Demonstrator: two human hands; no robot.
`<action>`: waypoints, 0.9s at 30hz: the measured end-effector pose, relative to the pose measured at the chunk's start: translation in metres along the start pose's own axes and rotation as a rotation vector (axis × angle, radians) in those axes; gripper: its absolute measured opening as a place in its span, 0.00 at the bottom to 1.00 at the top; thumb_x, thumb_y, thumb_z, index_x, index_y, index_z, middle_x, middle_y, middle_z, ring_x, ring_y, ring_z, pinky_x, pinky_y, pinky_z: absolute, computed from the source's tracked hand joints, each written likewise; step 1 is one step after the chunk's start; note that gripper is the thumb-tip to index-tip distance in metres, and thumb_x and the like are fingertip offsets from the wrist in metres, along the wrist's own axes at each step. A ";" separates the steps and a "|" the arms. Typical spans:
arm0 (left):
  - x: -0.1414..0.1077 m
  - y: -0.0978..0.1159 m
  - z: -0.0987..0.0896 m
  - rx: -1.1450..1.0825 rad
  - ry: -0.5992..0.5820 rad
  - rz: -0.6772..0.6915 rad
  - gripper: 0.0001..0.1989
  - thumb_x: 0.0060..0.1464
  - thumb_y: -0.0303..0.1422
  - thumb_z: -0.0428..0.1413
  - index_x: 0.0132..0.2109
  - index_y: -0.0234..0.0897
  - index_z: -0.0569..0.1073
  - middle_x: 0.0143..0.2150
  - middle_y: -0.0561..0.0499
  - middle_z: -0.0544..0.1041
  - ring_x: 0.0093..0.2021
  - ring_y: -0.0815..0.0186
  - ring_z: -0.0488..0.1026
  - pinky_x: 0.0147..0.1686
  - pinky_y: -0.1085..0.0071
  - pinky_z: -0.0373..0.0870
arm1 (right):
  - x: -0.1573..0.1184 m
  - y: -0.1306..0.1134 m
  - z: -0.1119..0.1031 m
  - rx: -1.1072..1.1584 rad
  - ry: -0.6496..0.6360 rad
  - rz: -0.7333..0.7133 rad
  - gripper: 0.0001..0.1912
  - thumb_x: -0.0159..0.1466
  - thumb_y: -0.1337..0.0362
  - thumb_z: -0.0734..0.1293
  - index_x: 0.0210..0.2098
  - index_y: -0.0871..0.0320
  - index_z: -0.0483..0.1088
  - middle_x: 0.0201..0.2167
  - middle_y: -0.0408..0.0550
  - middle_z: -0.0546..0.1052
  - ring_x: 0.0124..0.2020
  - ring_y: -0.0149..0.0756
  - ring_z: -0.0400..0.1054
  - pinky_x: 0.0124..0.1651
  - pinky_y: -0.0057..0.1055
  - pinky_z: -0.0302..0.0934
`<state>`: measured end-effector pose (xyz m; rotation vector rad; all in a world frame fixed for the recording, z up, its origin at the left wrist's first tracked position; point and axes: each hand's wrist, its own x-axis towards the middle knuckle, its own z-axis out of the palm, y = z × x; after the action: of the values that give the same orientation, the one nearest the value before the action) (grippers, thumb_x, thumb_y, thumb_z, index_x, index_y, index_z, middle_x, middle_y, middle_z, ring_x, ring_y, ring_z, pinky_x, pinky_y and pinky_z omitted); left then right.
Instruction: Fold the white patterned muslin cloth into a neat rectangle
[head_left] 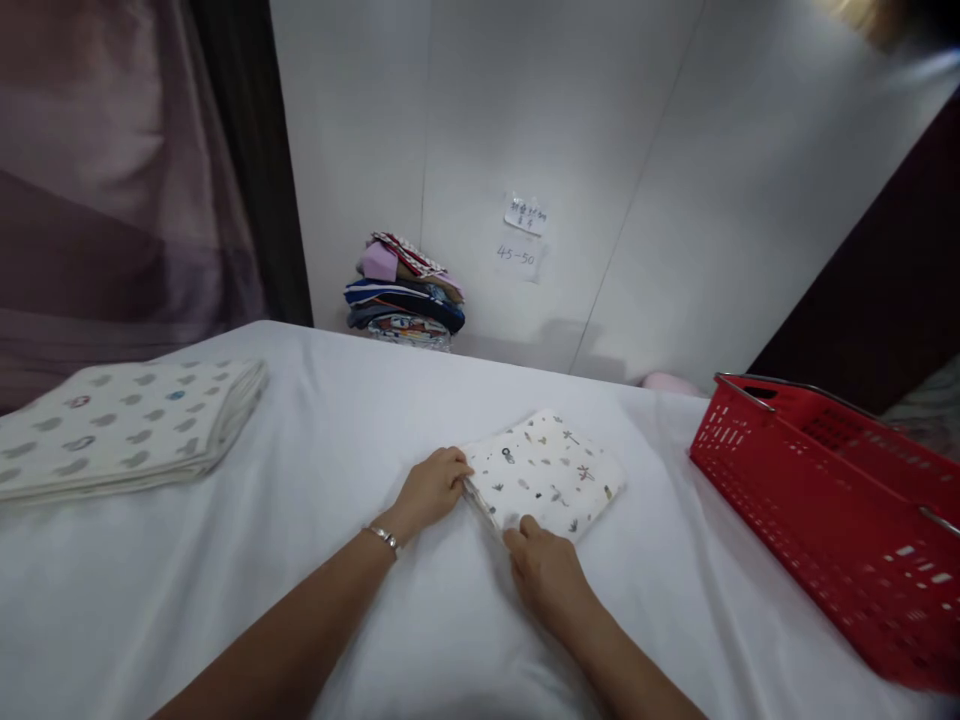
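"Where do we have the patterned cloth (547, 470)?"

"It lies folded on our white-covered counter (352, 440), between the grey-spotted cloth (127, 425) on the left and the red basket (810, 510) on the right."

"And how do we hold it?"

"Our left grip (429, 490) pinches its left corner, and our right grip (547, 578) holds the near corner, fingers bent over the edge; neither of us touches the basket."

Cloth (544, 475) on tbl (360, 420), blanket (127, 420) L, basket (817, 500) R, fabrics (405, 295) behind
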<state>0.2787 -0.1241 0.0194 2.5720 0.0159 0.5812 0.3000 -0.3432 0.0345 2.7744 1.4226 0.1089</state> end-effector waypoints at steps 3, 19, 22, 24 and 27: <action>0.000 0.010 0.001 0.011 0.055 0.124 0.15 0.51 0.23 0.48 0.43 0.41 0.74 0.43 0.49 0.72 0.44 0.63 0.66 0.43 0.67 0.65 | 0.001 -0.001 0.002 -0.007 -0.010 0.000 0.09 0.59 0.74 0.57 0.35 0.55 0.65 0.34 0.45 0.69 0.27 0.32 0.66 0.24 0.26 0.47; 0.001 0.007 0.018 -0.183 0.052 -0.052 0.11 0.52 0.26 0.49 0.38 0.42 0.75 0.38 0.52 0.74 0.44 0.64 0.67 0.44 0.67 0.64 | 0.059 0.048 -0.023 0.299 0.184 -0.039 0.16 0.65 0.64 0.56 0.51 0.59 0.65 0.52 0.53 0.67 0.54 0.35 0.58 0.54 0.29 0.52; 0.002 0.007 0.019 -0.204 0.059 -0.076 0.10 0.50 0.25 0.50 0.36 0.41 0.74 0.37 0.52 0.73 0.44 0.63 0.67 0.44 0.67 0.64 | 0.095 0.060 -0.003 0.241 0.074 0.005 0.26 0.64 0.59 0.58 0.59 0.64 0.55 0.63 0.59 0.52 0.64 0.43 0.41 0.62 0.39 0.41; 0.002 0.006 0.020 -0.216 0.066 -0.090 0.09 0.48 0.25 0.50 0.34 0.40 0.73 0.36 0.51 0.73 0.43 0.63 0.66 0.43 0.67 0.64 | 0.111 0.065 0.009 0.232 -0.032 0.038 0.30 0.65 0.54 0.55 0.62 0.65 0.50 0.65 0.59 0.46 0.65 0.46 0.35 0.62 0.44 0.36; 0.003 0.006 0.021 -0.226 0.076 -0.098 0.10 0.47 0.23 0.49 0.33 0.40 0.72 0.36 0.52 0.72 0.42 0.63 0.66 0.42 0.67 0.64 | 0.124 0.071 0.017 0.247 -0.115 0.028 0.33 0.66 0.50 0.51 0.63 0.64 0.47 0.66 0.59 0.43 0.66 0.47 0.33 0.62 0.47 0.33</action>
<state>0.2898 -0.1385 0.0070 2.3156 0.0960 0.6076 0.4310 -0.2840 0.0279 2.9353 1.4607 -0.2390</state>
